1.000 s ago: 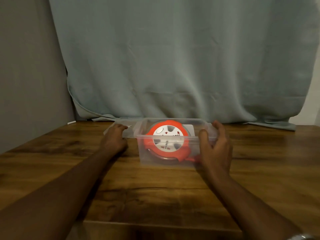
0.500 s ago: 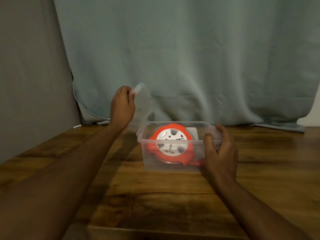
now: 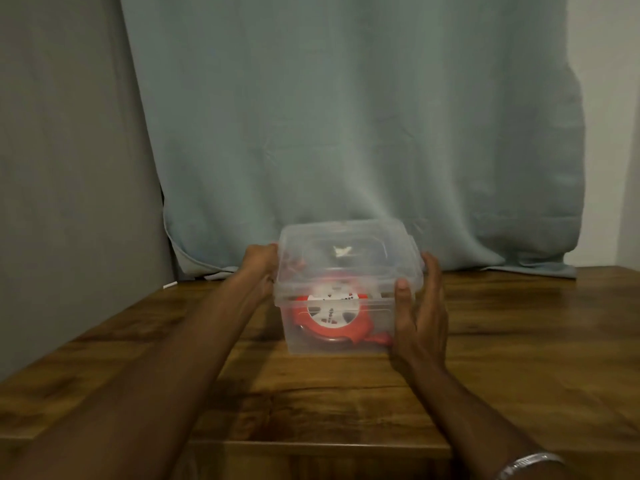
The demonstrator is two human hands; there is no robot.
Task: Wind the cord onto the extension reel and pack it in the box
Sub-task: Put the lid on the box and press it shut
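Observation:
A clear plastic box (image 3: 294,336) stands on the wooden table, and the orange extension reel (image 3: 332,315) with its white socket face lies inside it. The clear lid (image 3: 346,252) sits over the top of the box, slightly tilted. My left hand (image 3: 259,268) grips the lid's left edge. My right hand (image 3: 420,313) presses flat against the box's right side, thumb on the front corner just under the lid rim. A bit of orange plug shows at the box's lower right by my right palm.
The wooden table (image 3: 519,341) stretches wide on both sides of the box. A pale blue curtain (image 3: 346,133) hangs right behind it, its hem resting on the table. A grey wall (image 3: 69,168) closes the left side.
My left hand has carried the lid from the table, up and over, down onto the box. My right hand has stayed on the box's right side.

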